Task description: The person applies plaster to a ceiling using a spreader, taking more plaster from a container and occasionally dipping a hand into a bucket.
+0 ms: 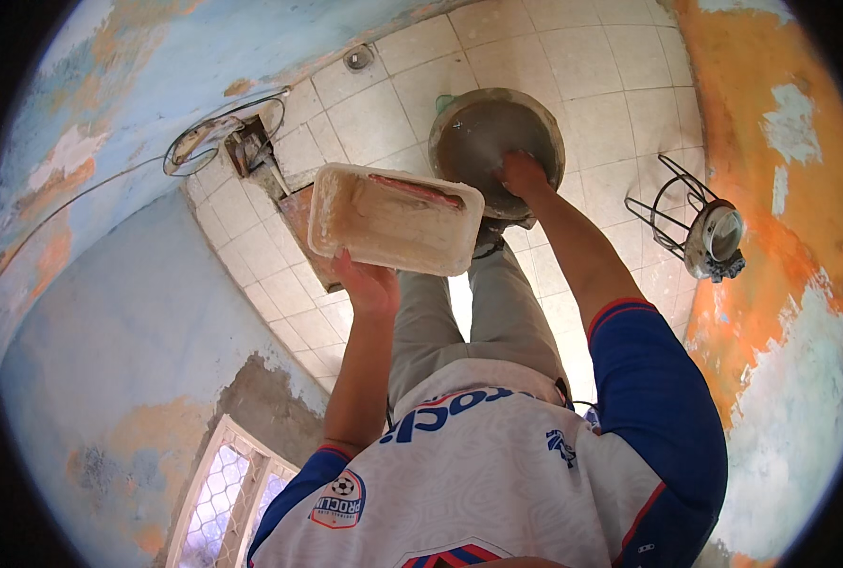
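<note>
My left hand [363, 280] grips the near side of an off-white plastic tray [398, 244], thumb against its wall and the other fingers out of sight underneath. Dried plaster-like residue coats the tray's inside. Along its far inner side lies a long, thin reddish object [417, 190], whose kind I cannot make out. Right of the tray, a round bucket [551, 115] with a crusted rim holds murky grey-brown liquid or mix. My right hand [524, 176] reaches down inside it near the right rim. Its fingertips are hidden, so whether they hold anything does not show.
A black metal stand [672, 208] with a round crusted container [721, 232] is by the orange wall at right. Left of the tray, a board [306, 237] lies on the tiled floor. Coiled cable [190, 151] hangs at the left wall. A drain [358, 58] sits in the floor's far part.
</note>
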Motion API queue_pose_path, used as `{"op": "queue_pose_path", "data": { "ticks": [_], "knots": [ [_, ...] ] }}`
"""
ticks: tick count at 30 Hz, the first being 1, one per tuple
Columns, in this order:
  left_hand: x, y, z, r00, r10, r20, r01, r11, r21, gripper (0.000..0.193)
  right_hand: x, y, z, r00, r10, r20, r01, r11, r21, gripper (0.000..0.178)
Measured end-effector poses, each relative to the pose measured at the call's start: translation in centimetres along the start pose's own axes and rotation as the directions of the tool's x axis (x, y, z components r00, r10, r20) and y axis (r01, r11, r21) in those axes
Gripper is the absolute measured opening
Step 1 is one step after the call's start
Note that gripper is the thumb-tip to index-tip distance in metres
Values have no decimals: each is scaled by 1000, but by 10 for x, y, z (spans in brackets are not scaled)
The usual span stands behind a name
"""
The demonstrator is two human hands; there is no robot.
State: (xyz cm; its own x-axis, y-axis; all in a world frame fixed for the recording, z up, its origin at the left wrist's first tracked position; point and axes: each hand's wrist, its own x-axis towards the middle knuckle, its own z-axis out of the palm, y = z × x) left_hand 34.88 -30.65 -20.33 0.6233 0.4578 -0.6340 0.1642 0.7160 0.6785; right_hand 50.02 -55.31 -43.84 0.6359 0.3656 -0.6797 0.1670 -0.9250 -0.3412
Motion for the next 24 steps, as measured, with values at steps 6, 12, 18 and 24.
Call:
{"op": "queue_pose_path", "data": {
  "ticks": [6, 12, 18, 24],
  "knots": [
    [-5, 1, 1, 1000, 15, 11, -15, 1000, 1, 71, 17, 18, -8, 961, 259, -94, -144, 762, 631, 55],
    [-10, -1, -6, 998, 62, -24, -62, 998, 5, 74, -7, 9, -32, 924, 243, 296, -311, 28, 950, 36],
    [-9, 0, -10, 998, 53, -25, -52, 998, 20, 75, -4, 29, -8, 957, 278, 82, -181, 350, 919, 39],
    [-9, -1, -20, 999, 37, -33, -37, 999, 8, 74, -9, -4, -18, 869, 272, -413, 53, 779, 625, 47]
  ]
}}
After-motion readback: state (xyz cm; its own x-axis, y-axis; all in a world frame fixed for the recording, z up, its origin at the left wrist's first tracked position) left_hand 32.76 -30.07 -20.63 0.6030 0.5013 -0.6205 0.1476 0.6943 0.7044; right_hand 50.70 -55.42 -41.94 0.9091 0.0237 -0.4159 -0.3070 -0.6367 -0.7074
